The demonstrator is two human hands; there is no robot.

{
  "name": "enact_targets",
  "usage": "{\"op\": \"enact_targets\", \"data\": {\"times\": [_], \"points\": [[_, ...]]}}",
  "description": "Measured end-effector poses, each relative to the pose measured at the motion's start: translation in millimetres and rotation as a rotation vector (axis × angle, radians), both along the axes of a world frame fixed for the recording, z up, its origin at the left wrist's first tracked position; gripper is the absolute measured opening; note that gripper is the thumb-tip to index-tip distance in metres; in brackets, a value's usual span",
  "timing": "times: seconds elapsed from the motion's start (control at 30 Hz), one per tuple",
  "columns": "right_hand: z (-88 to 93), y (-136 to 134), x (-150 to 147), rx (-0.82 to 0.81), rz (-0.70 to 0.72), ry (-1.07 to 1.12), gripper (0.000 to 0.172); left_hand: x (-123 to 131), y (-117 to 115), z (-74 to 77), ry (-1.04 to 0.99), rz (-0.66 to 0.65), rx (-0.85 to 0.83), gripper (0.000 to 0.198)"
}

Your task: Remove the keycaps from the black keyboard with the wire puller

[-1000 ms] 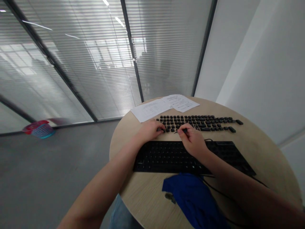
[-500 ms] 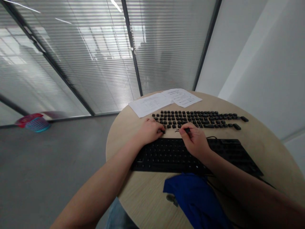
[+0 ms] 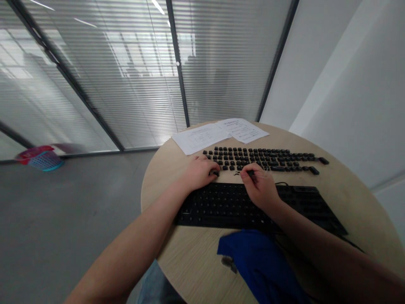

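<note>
My left hand [image 3: 201,172] rests on the table just above the keyboard's left part, its fingers closed on a black keycap [image 3: 216,172]. In my right hand [image 3: 260,184], over the keyboard's upper edge, a thin dark tool is pinched, which looks like a keycap puller [image 3: 251,172]. Its small dark prongs point left toward the keycap, apart from it, and fine wire loops stick out on the other side. Below both hands lies the black keyboard [image 3: 218,207], its left and middle part without caps. Behind them, loose black keycaps [image 3: 272,163] stand in rows.
Two printed sheets [image 3: 201,138] lie at the far edge of the round wooden table [image 3: 193,249]. A blue cloth [image 3: 257,261] sits at the near edge, over a greyish object [image 3: 228,262]. The keyboard cable runs at right. A red and blue basket [image 3: 44,159] stands on the floor.
Both hands stay in nearly the same place. My left fingers have shifted slightly around the keycap, and the puller in my right hand has turned a little. The view has moved slightly.
</note>
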State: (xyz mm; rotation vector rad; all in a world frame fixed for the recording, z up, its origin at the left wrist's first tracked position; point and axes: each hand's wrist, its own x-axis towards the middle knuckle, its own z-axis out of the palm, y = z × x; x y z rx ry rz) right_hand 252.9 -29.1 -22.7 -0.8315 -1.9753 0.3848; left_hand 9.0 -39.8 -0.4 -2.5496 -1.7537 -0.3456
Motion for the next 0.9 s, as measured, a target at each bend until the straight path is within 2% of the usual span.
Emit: {"op": "enact_targets", "data": {"times": [0.27, 0.5, 0.63, 0.77, 0.83, 0.9], "points": [[-0.3, -1.2, 0.0, -0.018, -0.005, -0.001, 0.018, 1.5, 5.5, -5.8, 0.024, -0.011, -0.008, 0.026], [-1.6, -0.2, 1.1, -0.020, 0.002, -0.017, 0.017, 1.2, 3.9, -3.6, 0.010, -0.017, -0.004, 0.030], [-0.4, -0.8, 1.5, -0.035, 0.005, -0.012, 0.018, -6.5, 1.4, 4.9, -0.084, -0.013, 0.051, 0.027], [-1.7, -0.6, 0.9, -0.049, 0.009, -0.003, 0.019, -18.6, -2.0, 13.3, -0.264, 0.071, 0.196, 0.026], [-0.7, -0.6, 1.0, -0.054, 0.003, 0.009, 0.019, -18.6, -4.4, 14.7, -0.309, 0.077, 0.200, 0.026], [5.3, -2.1, 1.9, -0.077, 0.007, 0.026, 0.021, -12.4, -7.5, 14.7, -0.307, 0.020, 0.150, 0.027]]}}
